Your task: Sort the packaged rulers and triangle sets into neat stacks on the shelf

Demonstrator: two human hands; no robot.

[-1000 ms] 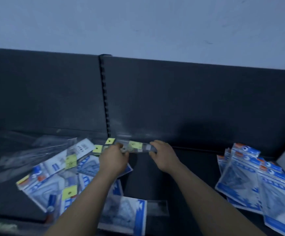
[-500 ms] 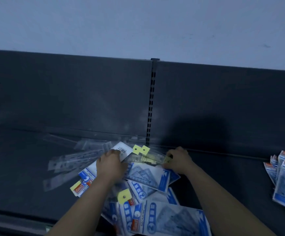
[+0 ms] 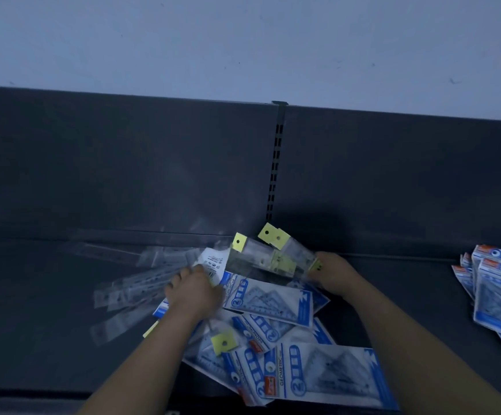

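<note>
I see the dark shelf [image 3: 49, 339] filling the view. A loose pile of triangle sets [image 3: 273, 301] in blue-and-white packs sprawls at the centre, and a tidier stack [image 3: 497, 295] sits well apart at the right. Clear rulers [image 3: 132, 289] fan out left of the pile. My right hand [image 3: 333, 274] grips one end of a yellow-tabbed ruler bundle [image 3: 267, 259], held just above the pile's far edge. My left hand [image 3: 194, 292] rests on the pile by a white-labelled pack; I cannot tell whether it grasps anything.
</note>
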